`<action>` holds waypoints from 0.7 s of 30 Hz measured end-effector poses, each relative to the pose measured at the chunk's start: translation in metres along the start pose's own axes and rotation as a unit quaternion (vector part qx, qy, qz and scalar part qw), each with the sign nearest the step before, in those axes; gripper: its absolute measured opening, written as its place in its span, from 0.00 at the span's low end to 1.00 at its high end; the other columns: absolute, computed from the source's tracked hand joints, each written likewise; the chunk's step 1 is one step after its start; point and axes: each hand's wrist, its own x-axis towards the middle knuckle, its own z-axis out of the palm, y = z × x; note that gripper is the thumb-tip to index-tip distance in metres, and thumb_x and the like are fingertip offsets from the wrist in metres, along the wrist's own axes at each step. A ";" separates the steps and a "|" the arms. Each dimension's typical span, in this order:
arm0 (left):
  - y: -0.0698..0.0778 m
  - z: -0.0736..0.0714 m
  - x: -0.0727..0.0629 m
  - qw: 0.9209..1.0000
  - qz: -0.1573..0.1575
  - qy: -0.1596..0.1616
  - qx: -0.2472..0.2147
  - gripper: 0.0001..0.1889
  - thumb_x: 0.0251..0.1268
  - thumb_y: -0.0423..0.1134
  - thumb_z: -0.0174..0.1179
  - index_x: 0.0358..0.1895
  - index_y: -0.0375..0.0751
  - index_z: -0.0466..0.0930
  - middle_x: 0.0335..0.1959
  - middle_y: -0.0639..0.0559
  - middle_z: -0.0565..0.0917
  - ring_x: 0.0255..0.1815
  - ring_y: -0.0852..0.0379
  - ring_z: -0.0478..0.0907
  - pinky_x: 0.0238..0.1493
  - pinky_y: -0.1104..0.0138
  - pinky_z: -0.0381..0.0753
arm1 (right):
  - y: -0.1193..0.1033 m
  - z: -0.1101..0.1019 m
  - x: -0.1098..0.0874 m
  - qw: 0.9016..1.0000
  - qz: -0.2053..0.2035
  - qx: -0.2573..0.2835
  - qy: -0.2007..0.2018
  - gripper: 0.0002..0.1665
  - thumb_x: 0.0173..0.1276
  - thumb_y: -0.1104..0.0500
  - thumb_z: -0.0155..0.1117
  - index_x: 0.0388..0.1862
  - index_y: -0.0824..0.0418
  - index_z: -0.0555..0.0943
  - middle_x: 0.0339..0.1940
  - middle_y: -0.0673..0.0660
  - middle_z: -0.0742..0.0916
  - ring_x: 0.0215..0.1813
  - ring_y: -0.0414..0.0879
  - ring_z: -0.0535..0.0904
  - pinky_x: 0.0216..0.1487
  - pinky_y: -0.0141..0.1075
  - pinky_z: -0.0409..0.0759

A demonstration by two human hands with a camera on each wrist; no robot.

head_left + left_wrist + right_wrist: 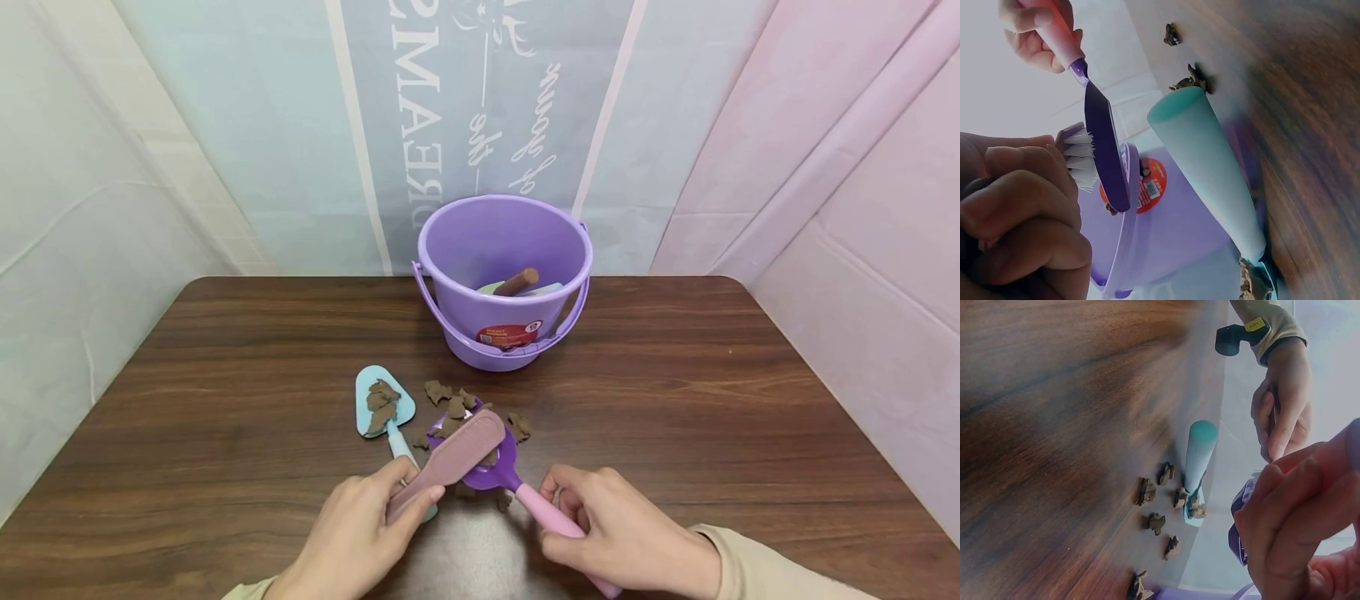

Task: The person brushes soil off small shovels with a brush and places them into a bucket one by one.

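While we look at the two hands, we see that the left hand [360,529] has its fingers curled round the handle of a brush [465,450], and the right hand [618,529] grips the pink handle of a purple shovel [506,471]. This shovel is held above the table [225,417], in front of the bucket [461,312], with some brown scraps [456,408] on its blade. From the left wrist view, the white bristles [1079,159] seem to touch the blade. Other scraps lie loose nearby, and a blue shovel [402,407] rests on the left with its own load. We judge that the step in hand is brushing at the purple shovel; the next move calls for a steady blade and a gentle stroke.
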 end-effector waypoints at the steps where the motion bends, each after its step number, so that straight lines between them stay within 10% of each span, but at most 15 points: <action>1: 0.000 0.000 0.000 1.000 0.001 0.004 0.002 0.13 0.56 0.46 0.69 0.26 0.58 0.70 0.13 0.72 0.53 0.15 0.75 0.52 0.16 0.77 0.51 | 0.000 0.000 0.000 1.000 0.000 0.000 0.000 0.15 0.52 0.65 0.65 0.34 0.49 0.73 0.13 0.35 0.74 0.06 0.22 0.64 0.05 0.23 0.62; 21: -0.001 -0.003 0.004 0.999 -0.030 0.022 0.007 0.11 0.59 0.45 0.67 0.28 0.57 0.72 0.13 0.72 0.54 0.14 0.74 0.53 0.17 0.76 0.53 | 0.006 -0.001 -0.007 1.000 -0.016 -0.016 0.006 0.15 0.51 0.64 0.67 0.33 0.48 0.73 0.13 0.33 0.72 0.09 0.19 0.63 0.08 0.21 0.62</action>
